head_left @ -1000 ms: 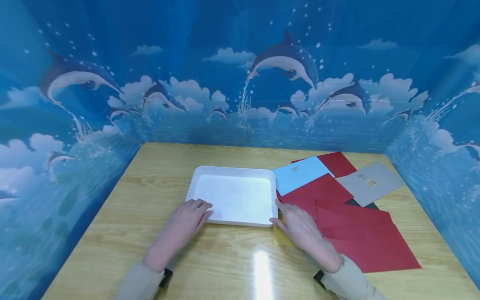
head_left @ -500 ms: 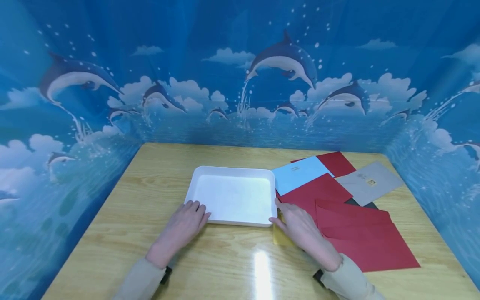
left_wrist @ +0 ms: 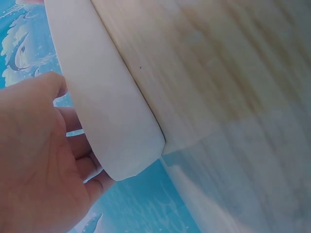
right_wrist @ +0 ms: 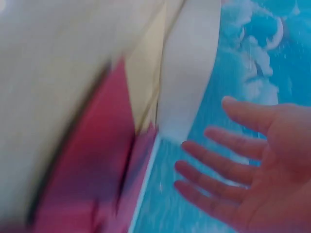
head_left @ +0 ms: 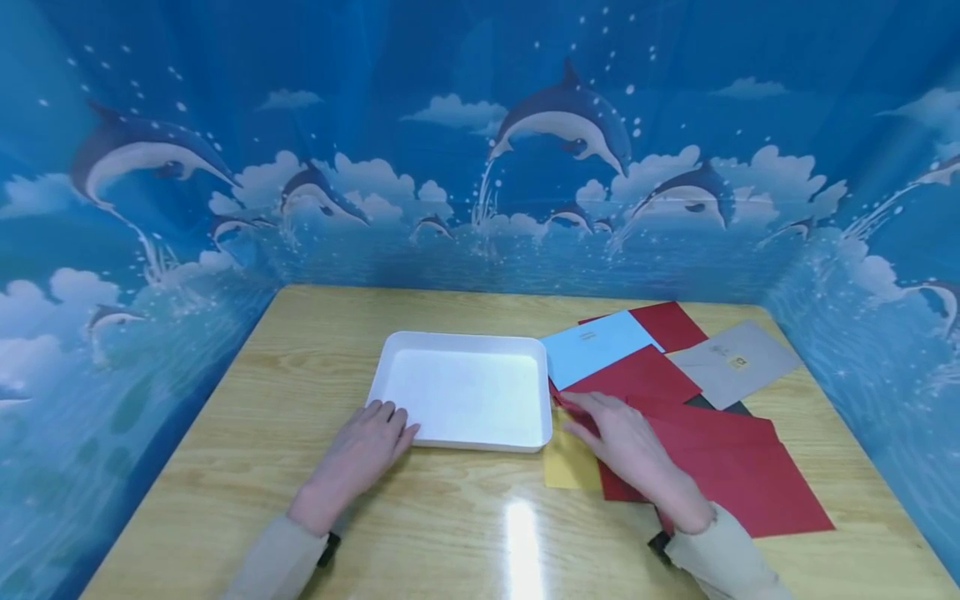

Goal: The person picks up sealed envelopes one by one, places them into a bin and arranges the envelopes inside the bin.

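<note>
- Blue sea-themed backdrop, printed with leaping dolphins, clouds and splashes, fills the upper part and both sides of the head view; below it spreads a pale wood-grain table, with a bright glare at lower centre.
- Just below the middle of the frame, a white tray lies flat on the table.
- From lower left, the left hand reaches up to the tray's near left corner, back of the hand upward, fingers and thumb bent over the rim; in the left wrist view their tips are hidden behind the tray wall.
- From lower right, the right hand angles up and leftward over the papers, fingers extended and loosely spread, holding nothing, just beside the tray's right edge; whether it touches the paper beneath cannot be told.
- Red envelopes overlap at right of centre, with a yellow envelope by the tray's near right corner.
- Further up lies a light blue envelope with tiny print, too small to read.
- Beside it, a grey envelope carries a small gold mark and faint, illegible lettering.
</note>
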The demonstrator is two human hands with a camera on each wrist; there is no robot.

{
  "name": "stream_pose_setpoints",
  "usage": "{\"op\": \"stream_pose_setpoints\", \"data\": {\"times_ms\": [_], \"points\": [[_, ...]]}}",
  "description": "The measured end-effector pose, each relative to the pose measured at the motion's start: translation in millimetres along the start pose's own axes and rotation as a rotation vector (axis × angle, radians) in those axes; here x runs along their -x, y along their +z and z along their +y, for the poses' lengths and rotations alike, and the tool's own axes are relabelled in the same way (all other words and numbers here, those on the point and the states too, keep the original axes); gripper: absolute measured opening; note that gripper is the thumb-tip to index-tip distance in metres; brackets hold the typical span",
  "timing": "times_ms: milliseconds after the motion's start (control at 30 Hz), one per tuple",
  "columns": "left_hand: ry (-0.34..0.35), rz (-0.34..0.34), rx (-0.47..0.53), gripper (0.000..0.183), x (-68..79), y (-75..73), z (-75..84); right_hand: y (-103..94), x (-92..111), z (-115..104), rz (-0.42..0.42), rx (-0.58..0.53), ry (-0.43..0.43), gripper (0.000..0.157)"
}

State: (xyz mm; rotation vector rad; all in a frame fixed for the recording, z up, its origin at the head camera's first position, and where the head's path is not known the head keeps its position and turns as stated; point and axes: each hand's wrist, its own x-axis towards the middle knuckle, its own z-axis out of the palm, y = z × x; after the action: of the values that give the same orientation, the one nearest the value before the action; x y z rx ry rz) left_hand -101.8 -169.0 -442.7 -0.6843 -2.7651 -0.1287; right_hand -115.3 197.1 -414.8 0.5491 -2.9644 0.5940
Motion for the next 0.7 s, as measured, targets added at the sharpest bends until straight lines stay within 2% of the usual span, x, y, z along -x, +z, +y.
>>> {"op": "stream_pose_setpoints", "data": {"times_ms": [233, 367, 467, 700], "points": [[0.005, -0.004, 0.007, 0.028, -0.6, -0.3, 0.0, -40.3, 11.0, 53.1, -0.017, 0.029, -0.016, 0.044], [0.010, -0.005, 0.001, 0.028, -0.7, 0.2, -0.8, -55.5, 22.3, 85.9, -0.001, 0.082, -0.031, 0.039], [0.012, -0.006, 0.004, 0.028, -1.4, -0.2, -0.7, -60.4, 32.7, 106.0, -0.001, 0.114, -0.018, 0.034], [0.013, -0.010, 0.005, 0.028, -1.9, -1.7, -0.3, -57.0, 56.7, 138.0, -0.106, 0.112, 0.017, 0.027]]}}
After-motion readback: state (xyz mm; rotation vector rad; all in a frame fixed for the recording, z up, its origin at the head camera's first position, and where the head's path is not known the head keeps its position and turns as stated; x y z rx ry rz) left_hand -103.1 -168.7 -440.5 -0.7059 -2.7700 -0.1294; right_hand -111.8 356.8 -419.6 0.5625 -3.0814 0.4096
